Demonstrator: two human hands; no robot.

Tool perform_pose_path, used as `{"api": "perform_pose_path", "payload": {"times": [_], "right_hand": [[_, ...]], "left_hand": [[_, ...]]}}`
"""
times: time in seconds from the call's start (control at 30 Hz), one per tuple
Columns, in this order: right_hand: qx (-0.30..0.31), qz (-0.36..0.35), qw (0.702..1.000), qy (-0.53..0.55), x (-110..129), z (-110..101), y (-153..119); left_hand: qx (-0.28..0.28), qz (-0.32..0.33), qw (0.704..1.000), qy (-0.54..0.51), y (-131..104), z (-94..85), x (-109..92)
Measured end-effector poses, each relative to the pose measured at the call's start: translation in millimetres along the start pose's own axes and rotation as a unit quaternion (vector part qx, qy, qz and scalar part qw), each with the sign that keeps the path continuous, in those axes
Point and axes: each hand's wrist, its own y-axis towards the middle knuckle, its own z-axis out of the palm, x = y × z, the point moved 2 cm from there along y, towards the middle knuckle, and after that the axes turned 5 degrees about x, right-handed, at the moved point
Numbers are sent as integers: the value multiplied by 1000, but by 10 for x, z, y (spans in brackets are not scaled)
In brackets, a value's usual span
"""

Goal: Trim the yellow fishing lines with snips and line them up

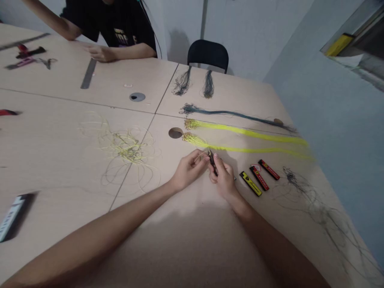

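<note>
A broad, pale beige tabletop [60, 160] made of panels meeting at thin dark seams [167, 88] fills most of the view, with a round brown hole [174, 133] and a grey oval grommet [137, 97] set into it. Past its far edge, a black chair with a rounded backrest [208, 51] stands before a pale grey-white wall [255, 28] bearing a dark vertical strip [204, 18]. A blue-grey side wall [324, 108] with a recessed opening [369, 52] rises on the right, under dim, cool light with soft shadows.
</note>
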Motion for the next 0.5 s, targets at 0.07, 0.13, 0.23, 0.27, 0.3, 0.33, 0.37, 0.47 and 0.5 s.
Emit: {"api": "perform_pose_path", "payload": {"times": [0.07, 0.13, 0.23, 0.27, 0.3, 0.33, 0.37, 0.47, 0.5], "right_hand": [[-4, -4, 1000, -3, 1, -4, -1], [-8, -10, 1000, -4, 2, -8, 0], [-14, -18, 1000, -6, 5, -9, 0], [-15, -19, 1000, -6, 6, -9, -2], [-15, -18, 1000, -6, 7, -8, -4], [-15, -18, 1000, -5, 7, -7, -7], [-15, -17, 1000, -2, 8, -7, -11], [-8, -11, 1000, 10, 10, -9, -17], [-4, -8, 1000, 14, 11, -9, -17]], "left_hand": [[2, 3, 1000, -6, 0, 3, 5], [5, 5, 1000, -7, 0, 6, -2], [10, 10, 1000, 0, 0, 6, -31], [9, 14, 1000, 4, -1, 4, -42], [6, 20, 1000, 7, -1, 2, -52], [2, 24, 1000, 10, -2, 0, -59], [-1, 26, 1000, 13, -2, -2, -64], [-6, 28, 999, 17, -1, -1, -68], [-7, 30, 999, 17, -1, 0, -67]]}}
